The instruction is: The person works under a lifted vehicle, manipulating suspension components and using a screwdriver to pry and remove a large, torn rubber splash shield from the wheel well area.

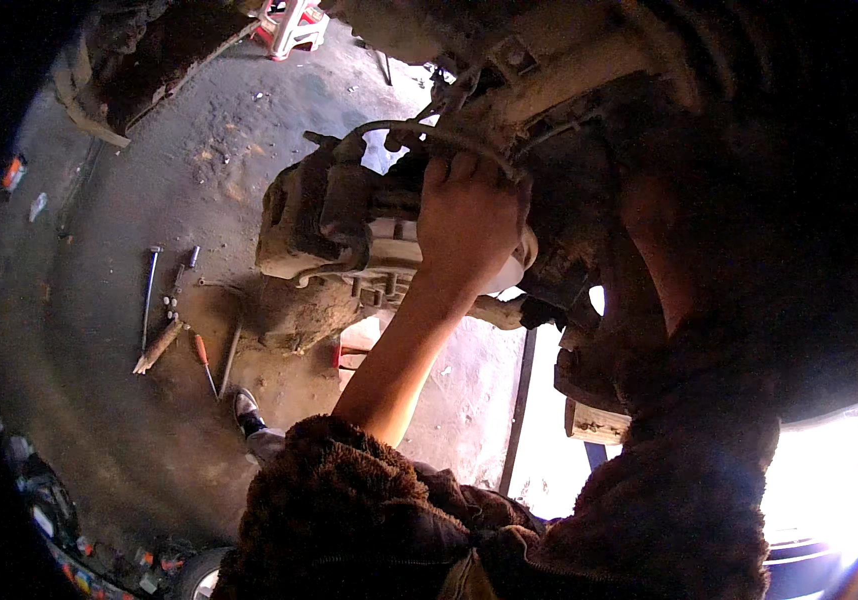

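Both my arms reach up into the dirty underside of a vehicle. My left hand (469, 222) is closed, its fingers curled over a part beneath a thin curved hose (399, 126). What those fingers grip is hidden behind the hand. Just left of it hangs a grimy metal housing (299, 215) with ribbed, dusty castings. Farther right, my right hand (652, 215) goes up into deep shadow among dark parts. Its fingers do not show, so I cannot see what it holds or touches.
On the floor at left lie a long metal bar (151, 290), a socket (194, 256), an orange-handled screwdriver (201, 350) and a bent rod (236, 345). A red and white stool (294, 30) stands at the far end. A wooden block (597, 424) sits below the right-hand parts.
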The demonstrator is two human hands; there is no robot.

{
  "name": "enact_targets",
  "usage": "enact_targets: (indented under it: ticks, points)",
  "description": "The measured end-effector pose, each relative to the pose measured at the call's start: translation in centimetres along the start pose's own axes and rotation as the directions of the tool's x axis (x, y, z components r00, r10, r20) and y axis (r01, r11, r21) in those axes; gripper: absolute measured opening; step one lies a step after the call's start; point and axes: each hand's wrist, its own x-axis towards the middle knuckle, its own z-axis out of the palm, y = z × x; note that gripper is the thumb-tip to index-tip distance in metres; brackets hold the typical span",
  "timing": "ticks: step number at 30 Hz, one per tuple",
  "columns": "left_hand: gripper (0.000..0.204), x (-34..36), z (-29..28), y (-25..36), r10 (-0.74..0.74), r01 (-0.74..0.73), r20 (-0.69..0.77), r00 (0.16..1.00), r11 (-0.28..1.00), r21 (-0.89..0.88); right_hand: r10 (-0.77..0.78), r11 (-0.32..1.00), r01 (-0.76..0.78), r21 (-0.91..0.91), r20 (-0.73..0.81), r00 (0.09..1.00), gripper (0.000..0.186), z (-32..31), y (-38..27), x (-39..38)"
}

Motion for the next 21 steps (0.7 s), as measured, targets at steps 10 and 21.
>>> enact_targets:
  ticks: [10,21]
  points:
    - [0.027,0.1,0.1,-0.4,0.007,-0.008,0.016,1.000,0.999,0.031,-0.013,0.999,0.013,0.033,-0.010,1.000,0.024,0.6,-1.1,0.1]
    - [0.026,0.2,-0.2,-0.3,0.020,-0.022,0.052,0.998,0.999,0.026,-0.022,0.999,0.023,0.033,-0.016,1.000,0.026,0.6,-1.0,0.5]
